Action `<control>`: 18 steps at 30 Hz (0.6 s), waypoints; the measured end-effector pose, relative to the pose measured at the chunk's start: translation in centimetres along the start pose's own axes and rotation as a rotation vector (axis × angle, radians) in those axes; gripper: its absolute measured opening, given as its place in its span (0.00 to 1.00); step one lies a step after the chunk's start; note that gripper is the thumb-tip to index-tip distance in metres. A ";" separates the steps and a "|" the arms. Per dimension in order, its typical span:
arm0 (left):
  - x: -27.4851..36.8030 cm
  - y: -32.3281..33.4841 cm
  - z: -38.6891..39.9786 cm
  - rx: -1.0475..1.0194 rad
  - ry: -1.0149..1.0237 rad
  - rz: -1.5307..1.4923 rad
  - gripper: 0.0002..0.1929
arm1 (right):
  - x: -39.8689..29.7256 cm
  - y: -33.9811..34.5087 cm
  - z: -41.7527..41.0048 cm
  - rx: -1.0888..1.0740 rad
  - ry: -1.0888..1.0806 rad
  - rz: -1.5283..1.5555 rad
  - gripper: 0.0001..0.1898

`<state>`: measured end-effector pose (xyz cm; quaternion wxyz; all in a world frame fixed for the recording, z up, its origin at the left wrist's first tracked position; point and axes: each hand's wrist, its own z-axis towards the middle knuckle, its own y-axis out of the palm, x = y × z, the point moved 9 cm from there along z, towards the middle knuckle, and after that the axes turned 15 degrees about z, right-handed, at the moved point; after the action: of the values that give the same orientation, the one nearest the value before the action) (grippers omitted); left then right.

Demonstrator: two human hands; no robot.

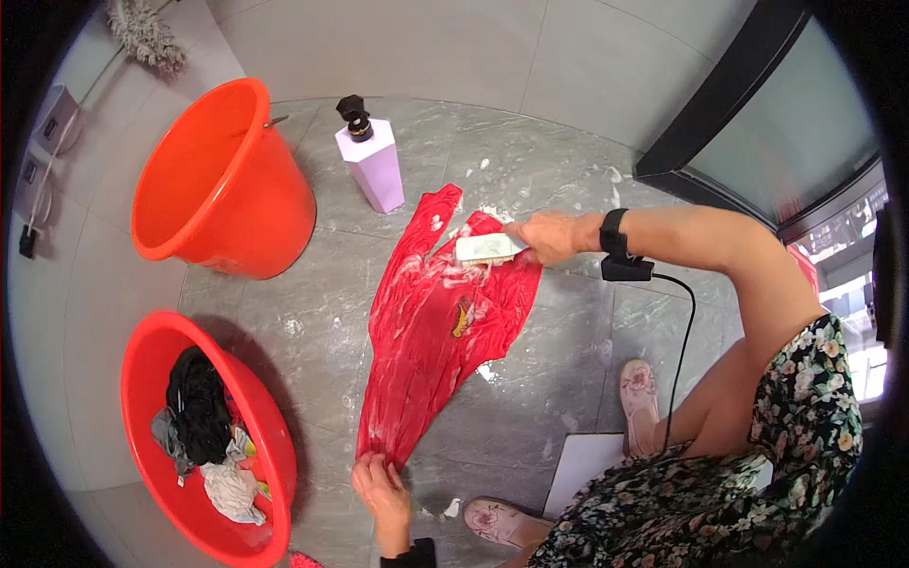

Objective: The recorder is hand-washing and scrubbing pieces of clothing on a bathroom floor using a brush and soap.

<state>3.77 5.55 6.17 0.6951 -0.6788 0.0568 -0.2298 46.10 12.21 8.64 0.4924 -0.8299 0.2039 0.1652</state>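
Observation:
A wet red shirt [426, 341] lies spread on the grey tile floor, streaked with white suds and bearing a small yellow and black print. My right hand [554, 238] grips the handle of a pale scrubbing brush [490, 246], its bristles down on the sudsy upper part of the garment. At the opposite end, my left hand [382, 486] holds the gathered hem, fingers bent over the fabric. Beyond the shirt stands a lilac pump bottle [376, 174] with a black top.
An orange-red bucket [284, 213] stands at the upper left. Below it, a red basin [280, 426] holds dark, grey and white clothes [202, 405]. Foam spots dot the floor [305, 376]. A black-framed glass door [781, 128] is at the right; a black cable [687, 341] hangs from my right wrist.

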 end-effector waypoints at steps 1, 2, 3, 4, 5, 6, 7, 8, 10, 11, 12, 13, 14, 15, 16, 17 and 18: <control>1.5 -0.6 1.0 -0.062 0.146 -0.013 0.11 | 0.8 -0.3 -0.2 0.004 0.030 -0.012 0.20; 2.3 -1.5 2.3 -0.114 0.172 -0.013 0.10 | 1.3 -0.2 -0.5 0.005 0.029 -0.003 0.20; 2.6 -2.7 3.7 -0.116 0.173 -0.003 0.10 | 2.4 -0.7 -0.8 0.071 0.064 0.002 0.18; 3.4 -2.4 4.5 -0.280 0.232 0.001 0.09 | 3.5 -1.0 -1.0 0.134 0.100 0.007 0.15; 4.0 -1.7 5.1 -0.446 0.287 0.005 0.09 | 4.2 -0.5 -1.2 0.133 0.095 0.017 0.15; 4.8 -1.6 5.8 -0.516 0.362 -0.006 0.08 | 5.2 0.1 -1.4 0.175 0.113 0.059 0.15; 5.1 -1.8 6.7 -0.522 0.354 0.012 0.08 | 5.7 0.8 -1.4 0.214 0.128 0.105 0.14; 6.4 -0.9 6.6 -0.640 0.481 0.067 0.09 | 6.1 1.6 -1.1 0.210 0.117 0.119 0.14; 8.9 1.1 6.7 -0.855 0.630 0.180 0.12 | 6.8 2.8 -0.7 0.239 0.115 0.159 0.15; 10.2 2.1 7.3 -0.834 0.620 0.154 0.11 | 6.8 3.6 -0.4 0.222 0.102 0.167 0.15; 11.5 3.4 7.8 -0.809 0.609 0.126 0.09 | 7.0 3.3 -0.3 0.305 0.107 0.204 0.15; 13.3 4.2 8.7 -0.789 0.586 0.069 0.10 | 7.3 3.0 -0.2 0.392 0.111 0.241 0.15; 15.0 5.0 9.2 -0.764 0.562 0.010 0.12 | 7.3 3.3 0.2 0.377 0.096 0.241 0.15; 16.4 7.0 9.7 -0.698 0.524 -0.044 0.14 | 8.6 3.2 0.5 0.394 0.139 0.236 0.15; 17.3 8.5 10.2 -0.626 0.477 -0.088 0.17 | 9.4 3.0 1.0 0.411 0.169 0.235 0.16; 18.6 9.5 10.8 -0.535 0.414 -0.110 0.19 | 10.0 3.1 1.5 0.405 0.160 0.225 0.16; 19.5 10.1 11.2 -0.444 0.347 -0.126 0.20 | 10.7 3.0 1.7 0.433 0.178 0.248 0.15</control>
<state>27.95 7.85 1.71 0.4937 -0.7671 0.1818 -0.3672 53.74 10.58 0.53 0.6146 -0.6851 0.3771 0.1033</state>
